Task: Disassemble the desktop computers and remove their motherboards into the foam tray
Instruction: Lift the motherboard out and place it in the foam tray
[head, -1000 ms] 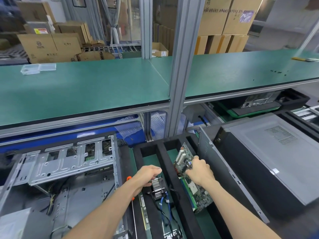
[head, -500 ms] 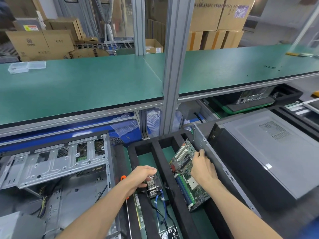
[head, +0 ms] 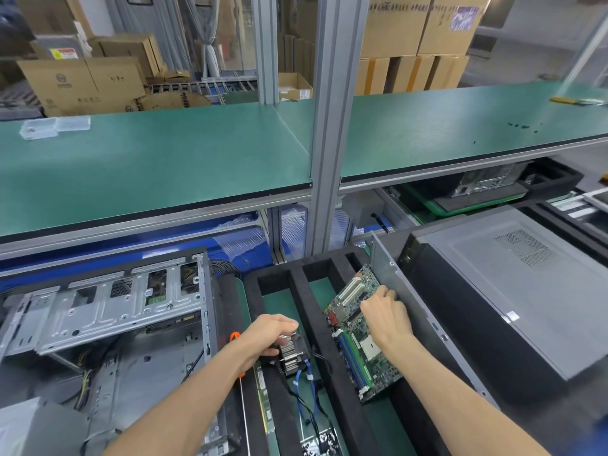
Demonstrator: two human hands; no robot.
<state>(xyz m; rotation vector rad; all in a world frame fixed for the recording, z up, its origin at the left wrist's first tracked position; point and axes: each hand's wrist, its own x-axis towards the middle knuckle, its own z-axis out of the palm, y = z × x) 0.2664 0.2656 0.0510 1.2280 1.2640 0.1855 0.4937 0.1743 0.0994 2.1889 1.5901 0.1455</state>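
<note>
1. The person's right hand [head: 386, 315] is gripping the green motherboard [head: 358, 334], with the fingers curled over its far right edge.
2. The motherboard is lying tilted under that hand, inside the right slot of the black foam tray [head: 316, 311]. Its near end is sticking out below the wrist, and its white slots are showing just left of the fingers.
3. The motherboard's right edge is leaning near the grey side wall of the closed computer case [head: 513, 291], which is sitting just right of the gripping hand.
4. The person's left hand [head: 273, 334] is curling its fingers around a silver heatsink [head: 292, 353] and is holding it over the middle slot of the tray.
5. A blue cable [head: 307, 393] and black wires are hanging down from the heatsink, below the left hand.
6. An orange-handled screwdriver [head: 235, 337] is peeking out just left of the left wrist.
7. An open computer case [head: 108, 314] is lying on its side, further left of the left hand.
8. A long green shelf [head: 158, 166] is running across, above and beyond both hands.
</note>
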